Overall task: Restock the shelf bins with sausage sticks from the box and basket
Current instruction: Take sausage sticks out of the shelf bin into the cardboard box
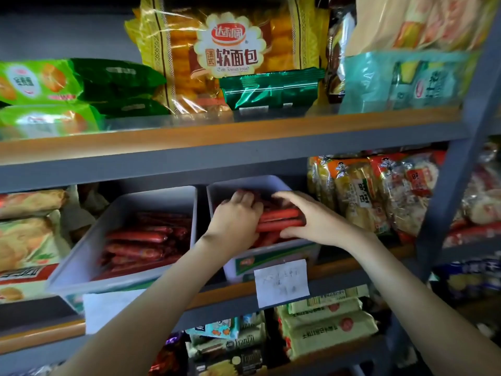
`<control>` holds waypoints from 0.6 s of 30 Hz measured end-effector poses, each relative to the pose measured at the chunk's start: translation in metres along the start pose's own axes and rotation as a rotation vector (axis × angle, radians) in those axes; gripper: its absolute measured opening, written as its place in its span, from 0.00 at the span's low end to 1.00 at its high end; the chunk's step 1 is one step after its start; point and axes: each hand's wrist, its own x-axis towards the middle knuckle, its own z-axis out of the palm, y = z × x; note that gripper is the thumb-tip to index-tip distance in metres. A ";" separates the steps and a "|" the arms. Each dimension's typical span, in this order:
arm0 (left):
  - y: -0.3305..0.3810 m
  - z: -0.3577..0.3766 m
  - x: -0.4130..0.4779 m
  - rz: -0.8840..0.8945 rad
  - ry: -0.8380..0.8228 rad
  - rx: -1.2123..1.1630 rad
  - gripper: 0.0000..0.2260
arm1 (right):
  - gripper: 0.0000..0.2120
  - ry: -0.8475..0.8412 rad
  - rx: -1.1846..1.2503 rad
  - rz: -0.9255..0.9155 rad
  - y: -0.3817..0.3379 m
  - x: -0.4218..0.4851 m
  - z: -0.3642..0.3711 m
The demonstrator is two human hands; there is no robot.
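1. On the mid shelf (244, 150), at frame centre, both hands meet inside the right bin (271, 252), a pale plastic tub w/ a green strip on its front wall.
2. Left hand (235, 218): forearm comes up from 7 o'clock, wrist roughly straight, palm down. Fingers are bent over the left ends of the sausage sticks (279, 219), knuckles up, fingertips dipping toward the bin's back wall.
3. Right hand (309, 221): forearm enters from 4 o'clock, wrist angled inward. Fingers reach toward 11 o'clock across the top of the sticks, thumb lies along the near side, so the right ends of the sticks sit clamped between thumb & fingers.
4. Sausage sticks: red, lying approx. crosswise in the right bin, bracketed by the two hands; more lie under them, count can't be told.
5. Left bin (89, 256), at 9 o'clock from the hands, is angled w/ its front corner past the shelf edge & holds darker red sticks (141, 240) in a flat layer.
6. Paper note (282, 283) hangs on the shelf edge at 6 o'clock from the right bin; writing too blurred to read.
7. Rice cracker bags (374, 194) stand at 3 o'clock, just beside the right bin.
8. Soft bread bag (230, 50) stands on the shelf above, at 12 o'clock.
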 end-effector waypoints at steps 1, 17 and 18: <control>-0.001 -0.004 -0.003 -0.023 0.008 -0.003 0.21 | 0.38 -0.007 -0.007 0.030 0.000 -0.001 0.000; -0.014 -0.023 -0.197 -0.396 0.269 -0.100 0.17 | 0.39 0.158 0.087 -0.492 -0.115 -0.038 0.089; -0.011 -0.018 -0.221 -0.427 0.242 -0.091 0.15 | 0.40 0.070 0.110 -0.547 -0.123 -0.044 0.106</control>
